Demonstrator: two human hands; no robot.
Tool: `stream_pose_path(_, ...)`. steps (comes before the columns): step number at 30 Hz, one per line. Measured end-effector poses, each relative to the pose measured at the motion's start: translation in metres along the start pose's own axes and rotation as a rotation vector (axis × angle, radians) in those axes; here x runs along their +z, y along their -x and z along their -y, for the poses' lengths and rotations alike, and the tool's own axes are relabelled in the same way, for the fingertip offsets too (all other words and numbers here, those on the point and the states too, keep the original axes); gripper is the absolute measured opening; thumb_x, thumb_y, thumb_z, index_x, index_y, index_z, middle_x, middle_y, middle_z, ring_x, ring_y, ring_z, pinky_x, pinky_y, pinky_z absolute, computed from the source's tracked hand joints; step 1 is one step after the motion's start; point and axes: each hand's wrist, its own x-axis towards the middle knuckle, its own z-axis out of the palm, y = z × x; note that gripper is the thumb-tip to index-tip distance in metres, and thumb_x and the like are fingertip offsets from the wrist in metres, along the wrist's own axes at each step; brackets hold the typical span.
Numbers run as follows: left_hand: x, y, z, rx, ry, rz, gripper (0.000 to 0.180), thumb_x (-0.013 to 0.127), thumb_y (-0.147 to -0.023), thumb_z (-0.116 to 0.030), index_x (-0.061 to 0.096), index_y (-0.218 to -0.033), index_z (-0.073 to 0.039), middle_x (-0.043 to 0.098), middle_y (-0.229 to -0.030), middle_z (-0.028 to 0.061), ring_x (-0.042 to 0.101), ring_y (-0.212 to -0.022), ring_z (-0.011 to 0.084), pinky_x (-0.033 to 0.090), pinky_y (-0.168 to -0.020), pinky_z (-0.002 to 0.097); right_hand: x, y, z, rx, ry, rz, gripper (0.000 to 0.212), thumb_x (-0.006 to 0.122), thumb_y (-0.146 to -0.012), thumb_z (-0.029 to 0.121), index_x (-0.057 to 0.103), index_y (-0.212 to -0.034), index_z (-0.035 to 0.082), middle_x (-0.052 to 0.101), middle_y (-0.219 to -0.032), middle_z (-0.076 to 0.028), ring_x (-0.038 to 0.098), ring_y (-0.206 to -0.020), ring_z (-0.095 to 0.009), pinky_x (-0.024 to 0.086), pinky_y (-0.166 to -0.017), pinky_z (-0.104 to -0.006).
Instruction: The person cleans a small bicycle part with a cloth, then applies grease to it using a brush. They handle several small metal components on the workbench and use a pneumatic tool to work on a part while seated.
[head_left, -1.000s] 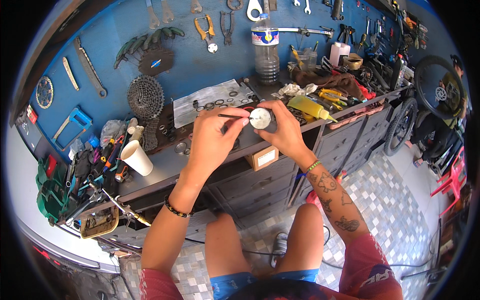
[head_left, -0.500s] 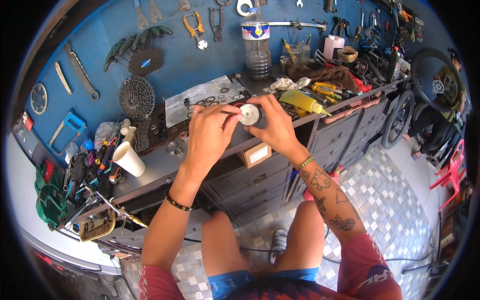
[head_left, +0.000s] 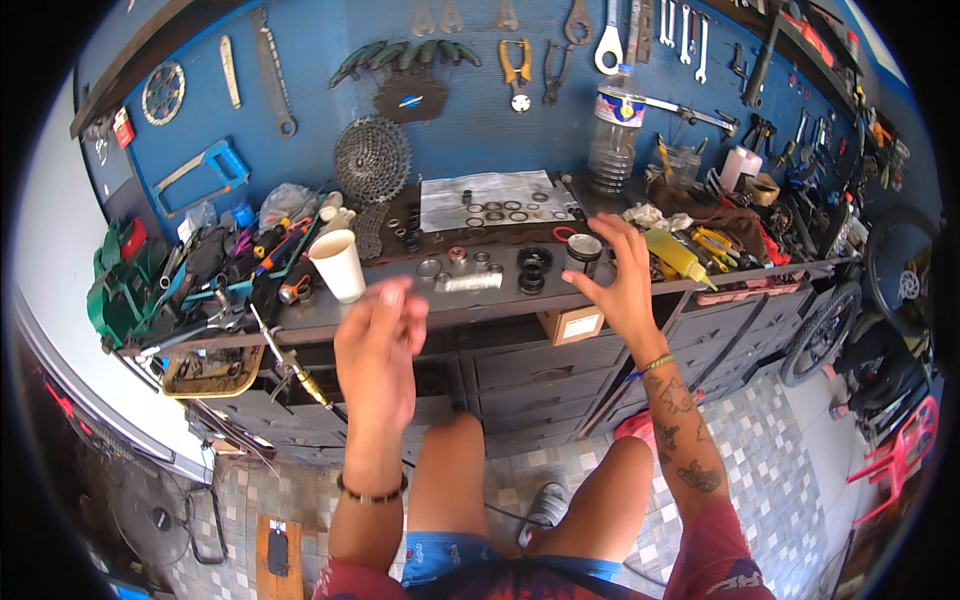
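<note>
My right hand (head_left: 622,275) is open, thumb and fingers apart, beside a small dark jar (head_left: 583,260) with a pale top on the bench. Whether its fingertips touch the jar I cannot tell. My left hand (head_left: 380,345) is raised before the bench edge, its curled fingers smeared by motion. Just past its fingertips shows a blurred, whitish, rod-like piece (head_left: 470,283); I cannot tell if it is held. Black ring-shaped parts (head_left: 532,270) sit left of the jar, and metal rings (head_left: 430,268) lie farther left. A small red loop (head_left: 565,233) is behind the jar.
A white paper cup (head_left: 337,265) stands left, near piled tools. Behind, a paper sheet (head_left: 440,205) bears several rings. A yellow squeeze bottle (head_left: 675,254) lies right of my right hand, and a large plastic bottle (head_left: 613,145) stands at the back. A cardboard box (head_left: 572,325) sits below the bench top.
My left hand has drawn away from the jar, down and to the left; the thin dark stick it held is no longer visible. My right hand has opened from around the jar. The view has shifted left.
</note>
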Motion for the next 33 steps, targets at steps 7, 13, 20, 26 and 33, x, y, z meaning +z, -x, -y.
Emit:
stream_pose_path(7,-0.111,0.168,0.047,-0.478,-0.058,-0.272,0.017,0.072,-0.11,-0.021,0.072,-0.108,-0.004,0.073,-0.096,0.0059,0.065,-0.077,0.0123,0.05,-0.068,0.0264,0.038,-0.007,0.057,-0.011,0.229,0.221,0.066,0.095,-0.079,0.038,0.07,-0.135,0.014,0.077,-0.116,-0.01,0.065,-0.117,-0.032,0.043,-0.103,-0.0466)
stream_pose_path(13,-0.126,0.151,0.006,-0.187,-0.161,-0.339,0.017,0.071,-0.11,-0.017,0.073,-0.109,-0.001,0.075,-0.09,0.0086,0.064,-0.072,0.013,0.05,-0.066,0.0266,0.033,-0.017,0.069,0.04,0.154,0.289,0.063,0.095,-0.08,0.029,0.07,-0.136,0.013,0.078,-0.118,-0.009,0.067,-0.121,-0.03,0.04,-0.112,-0.0496)
stream_pose_path(20,-0.062,0.102,-0.064,0.316,-0.387,-0.161,0.017,0.073,-0.108,-0.013,0.073,-0.114,0.004,0.079,-0.09,0.0135,0.068,-0.072,0.0125,0.053,-0.068,0.0249,0.027,-0.008,0.103,-0.143,0.022,0.086,0.057,0.089,-0.085,0.014,0.068,-0.138,0.012,0.077,-0.119,-0.006,0.069,-0.122,-0.026,0.04,-0.119,-0.0488)
stream_pose_path(26,-0.055,0.096,-0.057,0.287,-0.398,-0.053,0.019,0.074,-0.108,-0.011,0.073,-0.115,0.006,0.079,-0.092,0.0146,0.073,-0.074,0.0145,0.055,-0.067,0.0253,0.047,-0.005,0.073,0.007,-0.025,0.158,0.056,0.085,-0.089,0.01,0.066,-0.142,0.011,0.077,-0.126,-0.012,0.068,-0.127,-0.032,0.048,-0.114,-0.0493)
stream_pose_path(33,-0.039,0.084,-0.056,0.365,-0.456,0.021,0.015,0.074,-0.105,-0.004,0.073,-0.117,0.005,0.079,-0.098,0.0161,0.075,-0.082,0.0174,0.058,-0.07,0.0265,0.008,0.006,0.104,-0.19,-0.231,0.154,0.057,0.077,-0.093,0.0,0.061,-0.147,0.009,0.07,-0.137,-0.016,0.068,-0.124,-0.039,0.059,-0.102,-0.0473)
